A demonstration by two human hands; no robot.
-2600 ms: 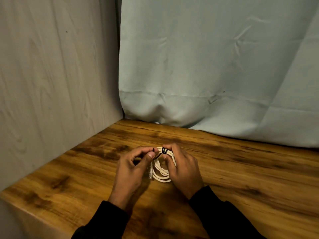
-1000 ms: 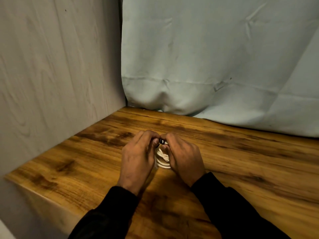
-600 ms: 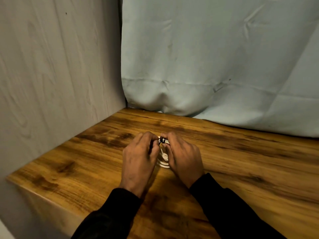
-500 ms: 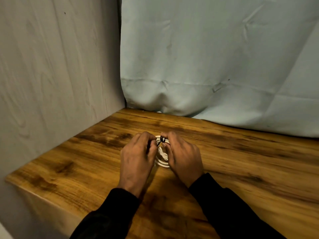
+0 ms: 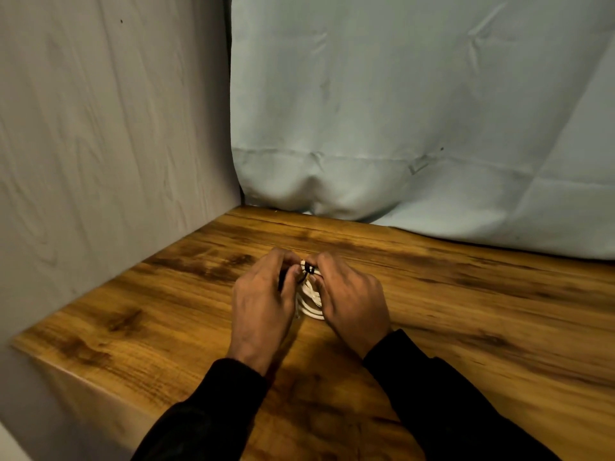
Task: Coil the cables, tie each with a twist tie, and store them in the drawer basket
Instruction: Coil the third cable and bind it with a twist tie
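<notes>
Both pinched tight: left hand and right hand on black twist tie around white cable, over wooden table.

The table is glossy wood grain; the curtain is matt cloth; the cable looks smooth plastic.

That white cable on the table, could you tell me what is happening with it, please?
A person's left hand and right hand hold a coiled white cable on the wooden table. Their fingertips pinch a black twist tie at the coil's top. No drawer basket is in view.
</notes>
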